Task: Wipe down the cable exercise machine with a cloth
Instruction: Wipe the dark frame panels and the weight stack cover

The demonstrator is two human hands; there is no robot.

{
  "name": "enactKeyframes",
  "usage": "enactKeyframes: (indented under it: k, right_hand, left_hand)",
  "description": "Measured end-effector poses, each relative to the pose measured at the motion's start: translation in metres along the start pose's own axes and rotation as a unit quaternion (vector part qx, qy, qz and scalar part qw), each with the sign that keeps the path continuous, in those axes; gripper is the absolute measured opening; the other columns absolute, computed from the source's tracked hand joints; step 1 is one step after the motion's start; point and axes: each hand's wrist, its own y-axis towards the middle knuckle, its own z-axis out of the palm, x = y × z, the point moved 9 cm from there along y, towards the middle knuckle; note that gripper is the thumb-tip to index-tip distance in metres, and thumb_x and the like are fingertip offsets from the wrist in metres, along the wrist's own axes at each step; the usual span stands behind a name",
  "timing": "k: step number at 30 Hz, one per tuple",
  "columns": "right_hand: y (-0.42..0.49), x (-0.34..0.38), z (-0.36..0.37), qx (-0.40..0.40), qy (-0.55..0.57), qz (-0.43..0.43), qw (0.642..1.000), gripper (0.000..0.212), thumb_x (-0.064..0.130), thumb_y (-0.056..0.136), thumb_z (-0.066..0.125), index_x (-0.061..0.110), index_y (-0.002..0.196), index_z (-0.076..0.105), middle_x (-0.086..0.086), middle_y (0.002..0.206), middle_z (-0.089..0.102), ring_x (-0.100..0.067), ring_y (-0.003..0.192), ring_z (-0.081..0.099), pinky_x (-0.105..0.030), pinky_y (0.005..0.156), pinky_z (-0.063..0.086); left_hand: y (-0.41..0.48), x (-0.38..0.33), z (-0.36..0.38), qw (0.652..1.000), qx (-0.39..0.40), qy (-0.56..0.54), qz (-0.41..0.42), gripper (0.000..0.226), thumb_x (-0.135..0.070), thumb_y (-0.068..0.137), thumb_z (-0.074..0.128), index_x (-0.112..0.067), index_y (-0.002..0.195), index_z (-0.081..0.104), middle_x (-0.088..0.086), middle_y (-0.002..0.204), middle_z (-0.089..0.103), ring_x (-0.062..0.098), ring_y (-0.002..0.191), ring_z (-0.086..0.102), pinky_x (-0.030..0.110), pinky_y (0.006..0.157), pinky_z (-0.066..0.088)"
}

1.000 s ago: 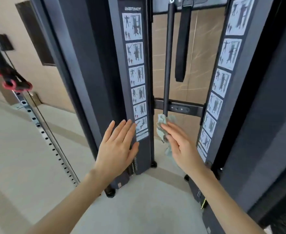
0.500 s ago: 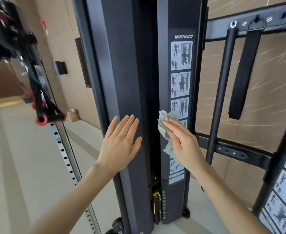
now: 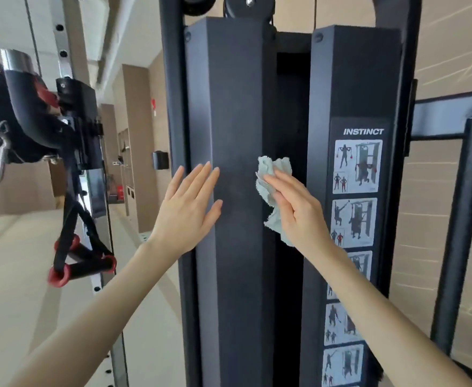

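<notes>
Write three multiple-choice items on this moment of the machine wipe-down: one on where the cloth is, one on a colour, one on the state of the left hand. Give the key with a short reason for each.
1. Where is the cloth?
A. Draped over the hanging handle
B. Pressed by the right hand at the right edge of the dark column
C. Lying on the floor

2. What colour are the end caps of the hanging handle?
A. Red
B. Yellow
C. White

3. What is the left hand doing?
A. Gripping the handle
B. Holding a spray bottle
C. Open and flat against the column, holding nothing

Key: 1 B, the pale green cloth sits under the right hand's fingers against the column edge, beside the dark gap. 2 A, both ends of the black bar carry red rings. 3 C, the fingers are spread with the palm toward the column's left side.
</notes>
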Motion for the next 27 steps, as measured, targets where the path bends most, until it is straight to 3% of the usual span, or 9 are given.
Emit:
enactKeyframes:
  k: [4, 9, 13, 16, 20, 22, 27]
  right_hand:
    - [0.075, -0.021, 0.002, -0.024, 0.002, -0.067, 0.998, 0.037, 0.013, 0.099, 0.039, -0.001, 0.127, 0.058, -0.017, 0.135, 0.054, -0.026, 0.131, 0.046, -0.038, 0.111, 0.036]
    - [0.154, -0.032, 0.005, -0.058, -0.003, -0.122, 0.991, 0.034, 0.013, 0.096, 0.045, 0.001, 0.123, 0.062, -0.019, 0.132, 0.056, -0.022, 0.127, 0.045, -0.018, 0.112, 0.028]
    - [0.214, -0.042, 0.002, -0.097, -0.029, -0.145, 0.984, 0.029, 0.002, 0.093, 0.053, 0.000, 0.120, 0.064, -0.020, 0.129, 0.058, -0.031, 0.124, 0.051, -0.019, 0.110, 0.030]
    - [0.260, -0.049, 0.010, -0.073, -0.057, -0.126, 0.988, 0.032, 0.003, 0.093, 0.053, 0.004, 0.124, 0.062, -0.017, 0.133, 0.056, -0.033, 0.129, 0.047, -0.026, 0.111, 0.028]
    - [0.289, -0.052, 0.053, 0.014, -0.234, -0.172, 0.957, 0.044, 0.020, 0.096, 0.040, 0.013, 0.139, 0.049, -0.008, 0.150, 0.040, -0.036, 0.141, 0.027, -0.051, 0.115, 0.011]
    - [0.279, -0.054, 0.063, 0.029, -0.256, -0.184, 0.949, 0.048, 0.023, 0.097, 0.033, 0.015, 0.143, 0.043, -0.006, 0.153, 0.034, -0.035, 0.144, 0.020, -0.049, 0.116, 0.004]
    - [0.190, -0.053, 0.096, 0.071, -0.248, -0.284, 0.923, 0.043, 0.020, 0.097, 0.034, 0.012, 0.136, 0.052, -0.010, 0.146, 0.045, -0.035, 0.139, 0.032, -0.046, 0.116, 0.012]
  left_hand:
    - [0.055, 0.014, 0.012, 0.999, -0.025, 0.043, 0.020, 0.055, -0.034, 0.098, 0.037, -0.001, 0.142, 0.044, 0.015, 0.146, 0.045, 0.030, 0.136, 0.041, 0.045, 0.117, 0.018]
    - [0.104, 0.038, 0.022, 0.995, -0.017, 0.098, 0.030, 0.058, -0.036, 0.097, 0.035, -0.002, 0.143, 0.043, 0.014, 0.148, 0.042, 0.027, 0.137, 0.041, 0.046, 0.118, 0.016]
    - [0.123, 0.055, 0.032, 0.990, -0.017, 0.131, 0.038, 0.060, -0.039, 0.096, 0.034, -0.001, 0.141, 0.044, 0.015, 0.147, 0.044, 0.027, 0.136, 0.043, 0.045, 0.117, 0.014]
    - [0.127, 0.070, 0.046, 0.990, -0.003, 0.137, 0.032, 0.062, -0.042, 0.097, 0.031, -0.001, 0.143, 0.042, 0.013, 0.149, 0.042, 0.025, 0.137, 0.041, 0.046, 0.117, 0.014]
    - [0.120, 0.079, 0.062, 0.993, -0.002, 0.116, 0.022, 0.065, -0.044, 0.098, 0.029, -0.002, 0.148, 0.033, 0.012, 0.153, 0.036, 0.023, 0.139, 0.037, 0.044, 0.118, 0.010]
    - [0.114, 0.079, 0.068, 0.995, -0.009, 0.100, 0.019, 0.066, -0.044, 0.098, 0.029, -0.002, 0.149, 0.029, 0.011, 0.154, 0.032, 0.022, 0.141, 0.034, 0.042, 0.119, 0.006]
    - [0.098, 0.073, 0.076, 0.998, -0.029, 0.059, 0.020, 0.066, -0.043, 0.099, 0.032, -0.002, 0.150, 0.028, 0.011, 0.155, 0.030, 0.020, 0.142, 0.031, 0.041, 0.120, 0.005]
